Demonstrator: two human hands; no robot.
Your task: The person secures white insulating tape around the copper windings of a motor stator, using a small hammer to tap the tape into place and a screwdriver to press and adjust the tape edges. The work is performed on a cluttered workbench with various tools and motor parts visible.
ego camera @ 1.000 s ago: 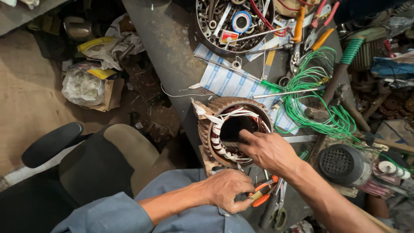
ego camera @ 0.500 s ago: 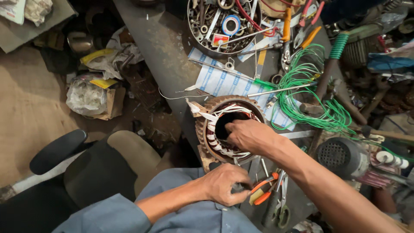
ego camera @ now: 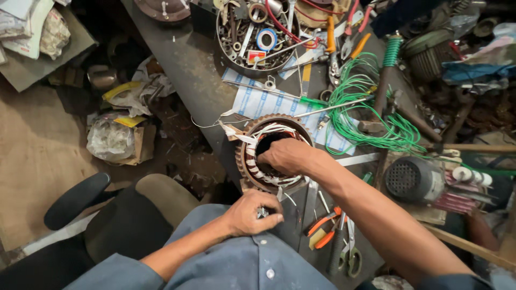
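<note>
From the head camera, the right hand [ego camera: 287, 156] reaches in from the lower right, its forearm bare, and bends at the wrist so the fingers [ego camera: 267, 157] dip into the dark bore of the motor stator [ego camera: 271, 153]; their tips are hidden inside, so I cannot tell whether they are spread or pinching. The left hand [ego camera: 251, 213] comes from a blue sleeve at the bottom, knuckles up, its fingers curled shut around a small metal piece [ego camera: 263, 212] just below the stator's near rim.

The stator is a round toothed ring of rusty brown metal, standing on the grey tabletop [ego camera: 183, 70] at its near edge, with white-wrapped coils lining the inside and white tape ends sticking out at its upper left.

Right of the left fingers lie orange-handled pliers [ego camera: 322, 230] and scissors [ego camera: 346, 252]. Beyond the right fingers sits a coil of green wire [ego camera: 371, 107], and farther up a round tray of small parts [ego camera: 257, 37].
</note>
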